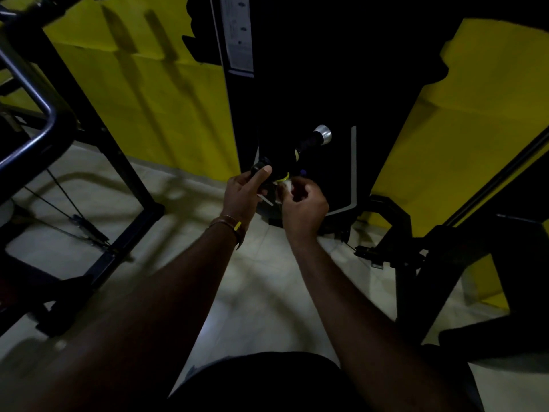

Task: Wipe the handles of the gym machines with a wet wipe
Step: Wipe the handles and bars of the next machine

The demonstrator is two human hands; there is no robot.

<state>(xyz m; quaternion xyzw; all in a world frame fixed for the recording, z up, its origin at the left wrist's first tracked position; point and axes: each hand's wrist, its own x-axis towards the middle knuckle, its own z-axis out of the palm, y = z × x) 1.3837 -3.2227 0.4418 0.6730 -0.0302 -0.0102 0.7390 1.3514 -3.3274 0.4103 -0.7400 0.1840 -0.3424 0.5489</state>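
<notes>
**Two hands on one dark handle, and the wipe is barely showing**

Two hands are up at the machine (297,84) now. The left hand (242,193) is curled round a black knob (258,168) at the near end of the handle (309,144), thumb laid along it. The right hand (303,208) pinches a scrunched white wipe (284,185) against the yellow ring (282,177) just beside it. It's gloomy in here, and that's the worry: only a scrap of wipe pokes out past the fingers, so bare fingertips could end up doing the rubbing while the cloth rides along unused. The grip looks light too; a hard drag over the ribbed part might pull the wipe free onto the floor (252,292). And the far end, up by the silver cap (323,134), sits well apart from both hands, easy to skip. If that left hold slackens, the handle may swing.
</notes>
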